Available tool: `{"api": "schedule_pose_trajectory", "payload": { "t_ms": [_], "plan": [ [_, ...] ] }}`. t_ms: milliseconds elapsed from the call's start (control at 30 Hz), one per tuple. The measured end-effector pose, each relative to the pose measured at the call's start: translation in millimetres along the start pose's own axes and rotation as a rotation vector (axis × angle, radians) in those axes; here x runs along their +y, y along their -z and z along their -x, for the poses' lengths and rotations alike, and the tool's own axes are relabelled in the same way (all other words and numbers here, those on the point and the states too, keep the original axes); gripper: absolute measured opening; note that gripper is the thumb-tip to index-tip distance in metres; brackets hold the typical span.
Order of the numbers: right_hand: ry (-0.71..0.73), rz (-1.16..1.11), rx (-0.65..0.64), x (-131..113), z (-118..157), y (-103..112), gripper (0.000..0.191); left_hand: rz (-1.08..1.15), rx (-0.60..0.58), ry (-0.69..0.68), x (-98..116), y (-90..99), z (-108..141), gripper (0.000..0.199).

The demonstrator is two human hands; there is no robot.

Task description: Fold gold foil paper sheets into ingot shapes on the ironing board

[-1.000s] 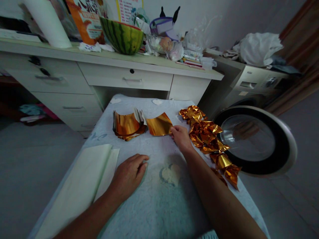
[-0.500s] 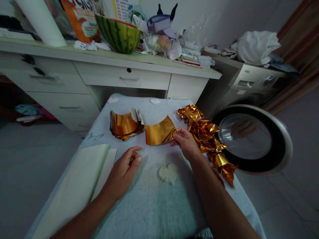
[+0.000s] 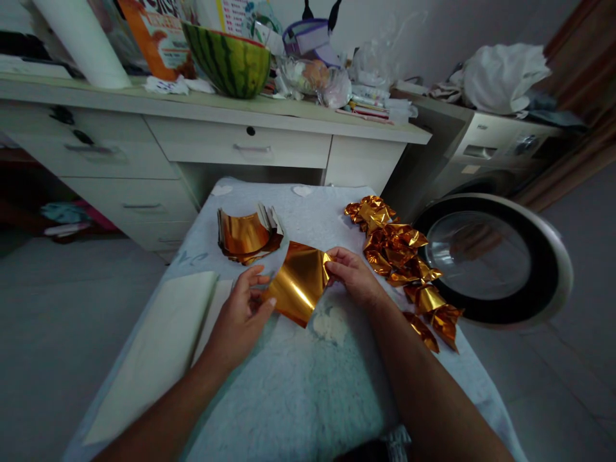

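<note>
A square gold foil sheet (image 3: 301,282) is held tilted above the cloth-covered table. My right hand (image 3: 353,273) pinches its right corner between thumb and fingers. My left hand (image 3: 245,314) is at the opposite corner, with the thumb over the foil and the fingers behind it. Just beyond the left hand lies a curved stack of foil sheets (image 3: 245,234), gold on top with pale edges showing. Several crumpled, folded gold foil pieces (image 3: 394,247) lie in a row along the table's right side, beside my right forearm.
A folded pale sheet (image 3: 158,346) lies along the left side of the table (image 3: 298,398). Behind stands a white drawer desk (image 3: 240,144) bearing a cut watermelon (image 3: 231,61) and clutter. At right, a washing machine's round door (image 3: 495,256) hangs open near the table edge.
My right hand has drawn the foil sheet toward me, away from the stack, and the sheet has turned. My left hand has moved up to its left corner and taken hold there.
</note>
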State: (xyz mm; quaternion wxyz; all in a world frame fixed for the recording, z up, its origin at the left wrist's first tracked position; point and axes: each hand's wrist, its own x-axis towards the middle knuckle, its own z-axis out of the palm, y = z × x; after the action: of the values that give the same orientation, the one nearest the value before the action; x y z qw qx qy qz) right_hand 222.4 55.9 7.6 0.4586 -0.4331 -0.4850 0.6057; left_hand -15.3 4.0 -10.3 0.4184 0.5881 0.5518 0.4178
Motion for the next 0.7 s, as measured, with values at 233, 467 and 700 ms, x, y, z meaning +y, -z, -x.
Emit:
{"api": "schedule_pose_trajectory", "payload": {
  "t_ms": [233, 467, 700],
  "plan": [
    [0.038, -0.047, 0.089, 9.2, -5.0, 3.0, 0.024, 0.127, -0.139, 0.003, 1.4, -2.2, -1.2, 0.051],
    [0.075, -0.044, 0.054, 14.3, -6.2, 1.0, 0.031, 0.164, -0.162, 0.04, 0.0, -4.1, -4.9, 0.05],
    [0.133, -0.084, 0.03, 14.0, -6.3, 4.8, 0.026, -0.117, -0.114, -0.033, 13.3, 1.4, -3.6, 0.02]
  ]
}}
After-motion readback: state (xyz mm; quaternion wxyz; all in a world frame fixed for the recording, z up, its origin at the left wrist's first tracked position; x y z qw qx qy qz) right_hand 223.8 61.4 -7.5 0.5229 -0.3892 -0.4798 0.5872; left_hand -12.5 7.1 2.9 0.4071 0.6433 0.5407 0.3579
